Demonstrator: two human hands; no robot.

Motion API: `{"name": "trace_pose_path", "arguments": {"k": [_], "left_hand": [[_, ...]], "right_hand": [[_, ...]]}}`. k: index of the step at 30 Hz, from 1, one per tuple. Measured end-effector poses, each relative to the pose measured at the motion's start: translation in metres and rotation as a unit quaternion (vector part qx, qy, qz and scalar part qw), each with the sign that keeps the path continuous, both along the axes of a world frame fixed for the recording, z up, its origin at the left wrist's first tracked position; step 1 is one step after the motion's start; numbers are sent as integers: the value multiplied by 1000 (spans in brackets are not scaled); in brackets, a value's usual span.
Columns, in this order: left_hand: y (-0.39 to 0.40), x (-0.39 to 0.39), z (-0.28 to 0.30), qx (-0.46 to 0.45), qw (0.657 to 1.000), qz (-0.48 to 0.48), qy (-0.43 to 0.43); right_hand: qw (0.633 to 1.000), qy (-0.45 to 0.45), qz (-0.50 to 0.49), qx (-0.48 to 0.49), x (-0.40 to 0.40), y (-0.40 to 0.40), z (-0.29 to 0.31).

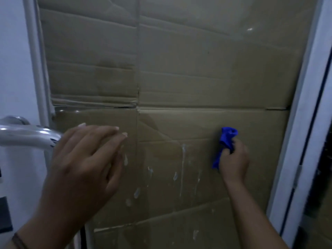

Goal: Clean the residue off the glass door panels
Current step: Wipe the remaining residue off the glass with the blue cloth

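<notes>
Glass forms the door panel (206, 78), framed by a white left stile (36, 69) and a white right frame (305, 123); brown flattened cardboard (179, 51) lies behind it, with a horizontal seam above both sets of fingers. White residue streaks (183, 159) and blotches run down the glass in the zone between the two hands and continue below them toward the lower edge.

The right hand (233, 164) grips a blue cloth (225, 144); its fingers curl round the bunched fabric, which protrudes above and to the left of the knuckles and appears to meet the glass. The right frame edge stands near the hand's outer side, with a narrow strip of open glass between them.

The left hand (84, 162) is held flat in front of the panel, fingers straight and close together, pointing up and right; contact with the glass cannot be determined. A metal door handle (27, 133) passes just behind the hand's left side, and a dark band (18, 241) circles the wrist. Above both hands a wide stretch of glass is unobstructed up to the top of the view.
</notes>
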State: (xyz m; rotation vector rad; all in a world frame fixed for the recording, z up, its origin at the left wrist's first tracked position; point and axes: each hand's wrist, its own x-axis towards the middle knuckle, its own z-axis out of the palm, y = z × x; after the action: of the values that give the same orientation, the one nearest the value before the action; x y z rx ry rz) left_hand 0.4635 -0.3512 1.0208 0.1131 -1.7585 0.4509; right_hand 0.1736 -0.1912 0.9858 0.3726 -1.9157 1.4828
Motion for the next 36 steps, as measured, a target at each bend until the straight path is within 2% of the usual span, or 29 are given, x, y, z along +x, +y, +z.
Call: {"name": "trace_pose_path", "arguments": {"k": [4, 7, 9, 10, 12, 14, 16, 21, 25, 28, 30, 32, 36], "left_hand": [[-16, 8, 15, 2, 1000, -15, 13], [-21, 9, 21, 15, 1000, -6, 7], [-20, 10, 23, 22, 1000, 10, -8], [-19, 11, 24, 26, 999, 20, -22], [-17, 15, 28, 34, 997, 39, -50], [-12, 19, 31, 43, 996, 51, -64], [-8, 22, 35, 56, 994, 66, -73], [-7, 24, 37, 57, 986, 117, -101], [-10, 22, 35, 48, 984, 123, -115], [-11, 21, 35, 38, 986, 119, -112], [-10, 21, 34, 32, 986, 118, -109], [-10, 22, 34, 26, 987, 120, -107], [-9, 21, 33, 25, 986, 128, -102]], "right_hand": [[999, 34, 14, 29, 53, -46, -19], [985, 113, 60, 114, 97, -78, -41], [973, 135, 107, 152, 111, -85, -49], [972, 129, 125, 149, 112, -83, -49], [982, 116, 122, 82, 109, -71, -43], [993, 100, 66, -7, 99, -55, -30], [997, 61, 6, -57, 83, -44, -18], [999, -47, -3, -10, 71, -55, -9], [999, 19, 20, 34, 120, -94, -31], [984, 91, 112, 100, 158, -117, -53], [977, 97, 156, 110, 163, -116, -55], [981, 88, 159, 74, 155, -104, -47], [996, 61, 42, -53, 122, -71, -22]]}}
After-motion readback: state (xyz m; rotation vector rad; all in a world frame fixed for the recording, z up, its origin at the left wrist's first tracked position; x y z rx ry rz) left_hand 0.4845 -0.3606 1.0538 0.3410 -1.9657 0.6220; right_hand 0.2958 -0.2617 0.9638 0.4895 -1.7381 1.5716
